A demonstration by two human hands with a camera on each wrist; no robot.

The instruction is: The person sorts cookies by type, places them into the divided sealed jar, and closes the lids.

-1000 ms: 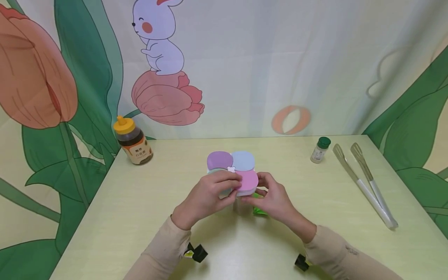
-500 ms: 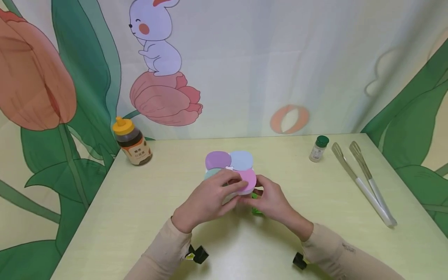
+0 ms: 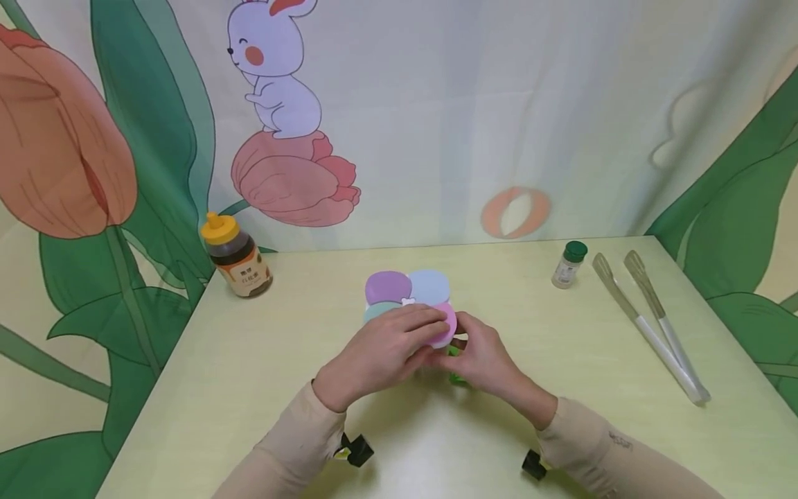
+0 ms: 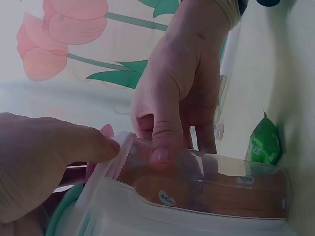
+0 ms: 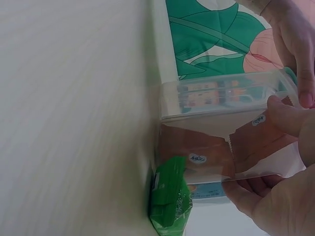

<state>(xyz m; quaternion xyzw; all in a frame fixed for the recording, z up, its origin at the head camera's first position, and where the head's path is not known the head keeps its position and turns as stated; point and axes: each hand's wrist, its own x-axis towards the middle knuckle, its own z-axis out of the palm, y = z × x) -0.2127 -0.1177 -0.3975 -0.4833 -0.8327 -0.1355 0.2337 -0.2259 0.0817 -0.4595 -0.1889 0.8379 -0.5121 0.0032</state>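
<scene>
A clear storage box (image 5: 221,101) stands on the table, its compartments topped by petal-shaped purple (image 3: 388,286), light blue (image 3: 430,286), green (image 3: 380,310) and pink lids (image 3: 451,320). My left hand (image 3: 393,343) lies across the pink lid, fingers on top and thumb at the rim, pinching it. At the near right side, my right hand (image 3: 489,353) grips the box; its thumb (image 4: 161,147) rests against the clear wall. Brown packets (image 5: 197,152) with white labels show inside that compartment. Beside the box's base lies a green packet (image 5: 170,201), touching or nearly touching it.
A honey bottle (image 3: 240,260) with a yellow cap stands at the back left. Toward the back right are a green-capped shaker jar (image 3: 569,265) and two long metal utensils in clear wrapping (image 3: 663,339). A printed curtain (image 3: 424,125) hangs behind the table.
My left hand has shifted slightly right, and its fingers have spread farther over the pink lid, covering more of it. My right hand keeps its grip on the box.
</scene>
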